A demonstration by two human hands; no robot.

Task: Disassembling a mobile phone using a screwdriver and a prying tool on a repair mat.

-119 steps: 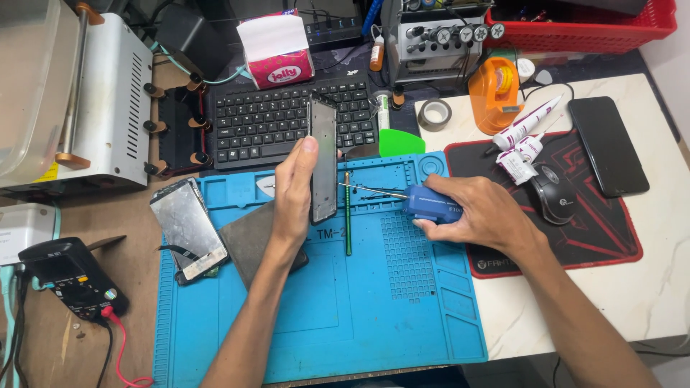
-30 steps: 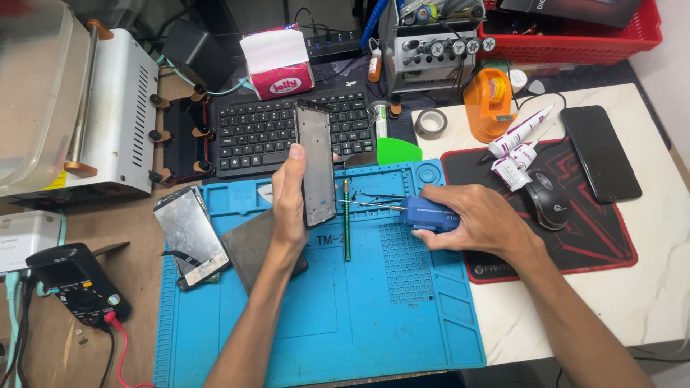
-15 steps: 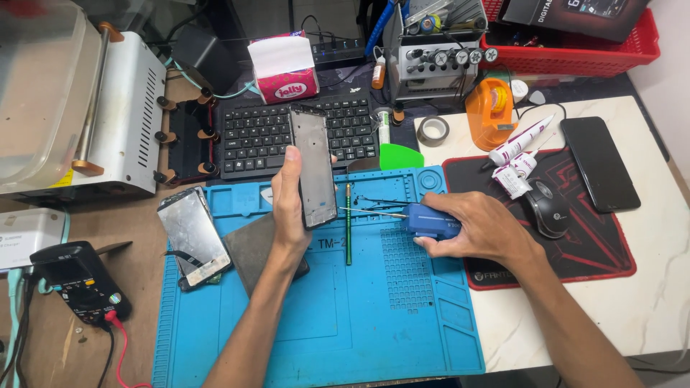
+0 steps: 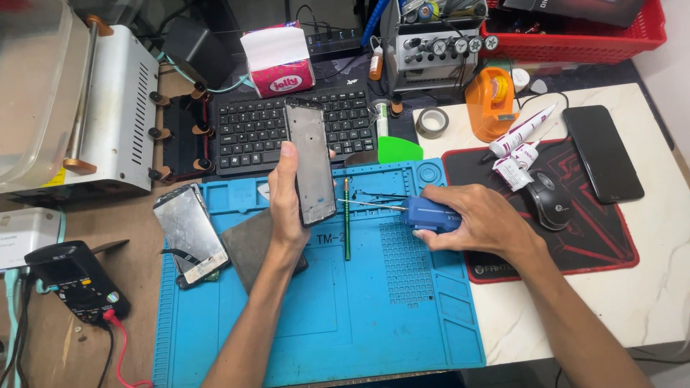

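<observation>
Our left hand (image 4: 287, 205) wraps its grip around a phone frame (image 4: 311, 164), held up over the blue mat (image 4: 323, 309). Our right hand (image 4: 478, 223) pinches a blue screwdriver (image 4: 424, 214), with its thin tip just beside the frame. We think the tip could slip and scratch the frame if we push too hard.
</observation>
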